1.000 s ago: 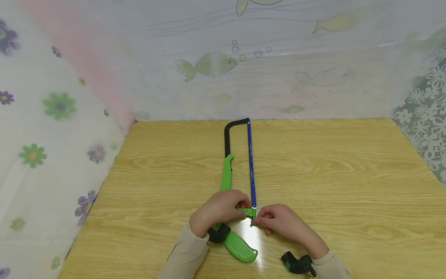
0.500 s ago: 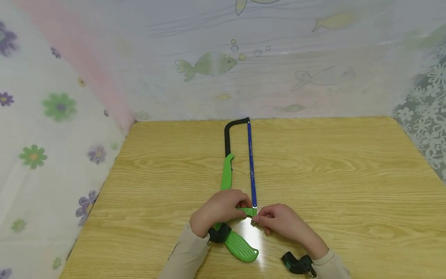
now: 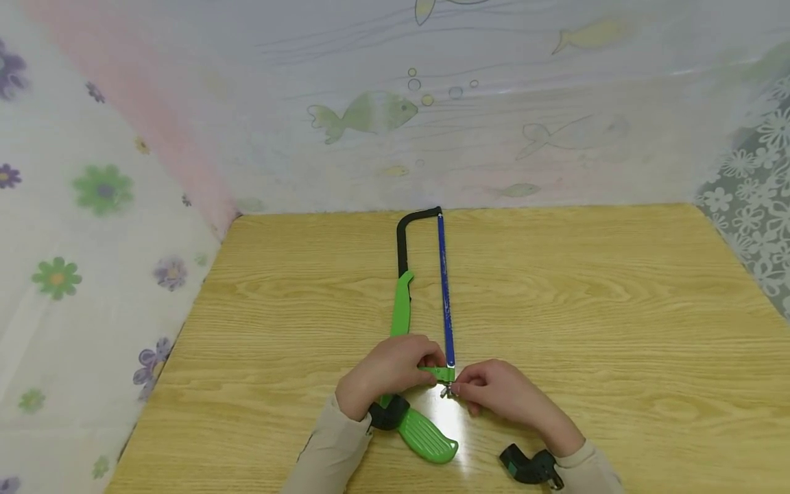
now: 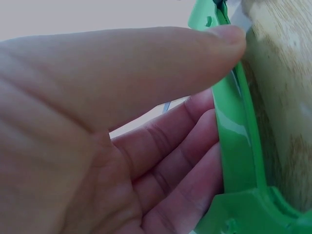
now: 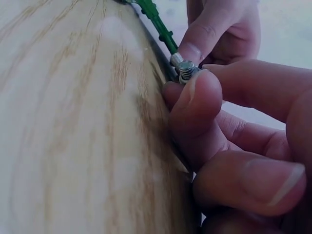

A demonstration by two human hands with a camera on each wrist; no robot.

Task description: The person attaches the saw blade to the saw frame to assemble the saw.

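Observation:
A hacksaw lies on the table with its green handle (image 3: 428, 437) toward me and its black front frame (image 3: 402, 247) at the far end. Its blue blade (image 3: 446, 295) runs along the right side. My left hand (image 3: 391, 370) grips the green lower arm of the saw frame (image 4: 234, 131), thumb on one face and fingers against the other. At the blade's near end, my right hand (image 3: 503, 394) pinches a small metal wing nut (image 3: 447, 391) between thumb and forefinger. The end of its threaded bolt (image 5: 185, 71) shows at the fingertips in the right wrist view.
The wood-grain table (image 3: 592, 295) meets a curtain with fish drawings (image 3: 370, 151) along its back edge. A flowered curtain (image 3: 105, 274) hangs at the left, and white flower lace (image 3: 759, 206) at the right. Black wrist cameras (image 3: 529, 466) sit on both wrists.
The wing nut has turned, its wings showing at a different angle beside my right fingertips. My left hand and the hacksaw have stayed in place.

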